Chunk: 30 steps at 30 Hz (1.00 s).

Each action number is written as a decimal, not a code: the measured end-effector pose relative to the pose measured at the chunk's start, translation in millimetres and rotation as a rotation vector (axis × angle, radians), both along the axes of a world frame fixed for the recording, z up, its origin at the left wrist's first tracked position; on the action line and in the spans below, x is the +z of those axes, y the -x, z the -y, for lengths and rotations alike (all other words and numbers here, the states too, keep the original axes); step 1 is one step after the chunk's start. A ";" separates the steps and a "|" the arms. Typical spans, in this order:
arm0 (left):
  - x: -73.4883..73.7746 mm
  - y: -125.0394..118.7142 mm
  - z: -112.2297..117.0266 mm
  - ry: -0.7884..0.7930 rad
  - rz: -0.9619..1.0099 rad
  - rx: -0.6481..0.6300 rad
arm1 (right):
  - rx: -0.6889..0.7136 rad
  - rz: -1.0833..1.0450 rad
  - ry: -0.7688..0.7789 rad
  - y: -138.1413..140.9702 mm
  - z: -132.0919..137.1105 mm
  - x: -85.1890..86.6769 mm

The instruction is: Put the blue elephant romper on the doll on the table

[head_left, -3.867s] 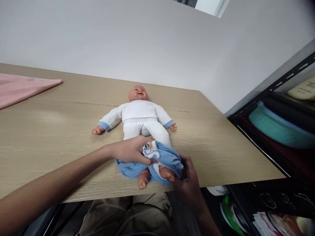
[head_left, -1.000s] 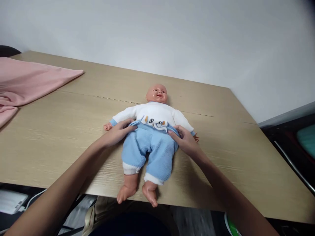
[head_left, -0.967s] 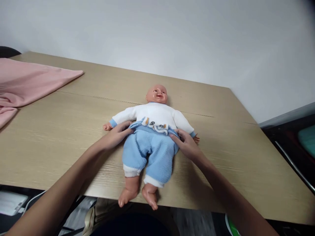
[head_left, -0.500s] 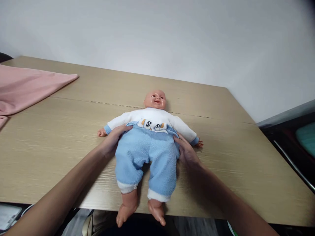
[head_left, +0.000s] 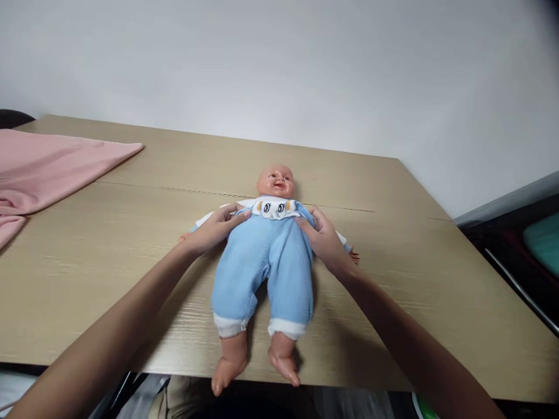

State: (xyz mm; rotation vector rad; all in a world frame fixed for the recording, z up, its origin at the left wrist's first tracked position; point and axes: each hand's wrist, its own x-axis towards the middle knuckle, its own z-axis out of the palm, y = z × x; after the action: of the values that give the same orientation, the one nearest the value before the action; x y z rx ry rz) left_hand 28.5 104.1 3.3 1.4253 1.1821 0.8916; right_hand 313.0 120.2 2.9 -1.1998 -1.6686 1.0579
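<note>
A baby doll [head_left: 276,181] lies on its back on the table, its head away from me and its bare feet by the near edge. It wears a white long-sleeved top and light blue overalls [head_left: 248,262] with a cartoon face on the bib [head_left: 274,209]. My left hand [head_left: 222,224] pinches the overalls at the upper left of the bib, thumb on top. On the other side, my right hand [head_left: 322,233] grips the upper right edge in the same way. The doll's arms are partly hidden behind my hands.
A pink cloth [head_left: 56,166] is spread on the left of the wooden table [head_left: 414,279]. Behind the table rises a pale wall [head_left: 279,75]. A dark object with a teal part [head_left: 544,241] stands beyond the right edge.
Both hands have moved up from the doll's waist sides to the chest, drawing the overalls higher. The bib now covers more of the white top, and the trouser legs look straighter.
</note>
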 end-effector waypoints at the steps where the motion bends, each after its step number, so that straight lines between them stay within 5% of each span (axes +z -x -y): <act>1: -2.3 2.0 -1.7 -0.021 -0.060 0.007 | -0.014 -0.007 0.050 -1.2 -3.6 -5.2; 5: -17.5 17.3 12.2 -0.141 -0.253 0.015 | -0.020 0.091 0.134 -22.9 9.3 -30.7; 9: -34.5 19.6 34.5 -0.118 -0.133 0.037 | -0.079 -0.103 0.201 -41.5 35.0 -58.0; 13: -46.1 -0.2 36.6 -0.026 0.072 0.317 | -0.158 -0.379 0.307 -31.6 35.7 -73.6; 16: -49.9 -14.5 27.1 0.053 0.261 0.420 | -0.142 -0.481 0.352 -18.0 23.2 -67.8; 26: -44.1 10.9 3.1 -0.038 0.206 0.074 | 0.022 -0.221 0.172 -41.9 -7.6 -52.2; 30: -43.8 11.9 1.4 -0.018 0.248 0.080 | -0.006 -0.138 0.027 -41.0 -5.1 -37.4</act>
State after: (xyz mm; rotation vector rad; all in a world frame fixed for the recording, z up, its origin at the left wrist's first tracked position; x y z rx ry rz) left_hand 16.5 102.7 -40.6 1.2479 1.0510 1.1033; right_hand 354.0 125.3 -34.5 -1.1223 -1.5475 1.1367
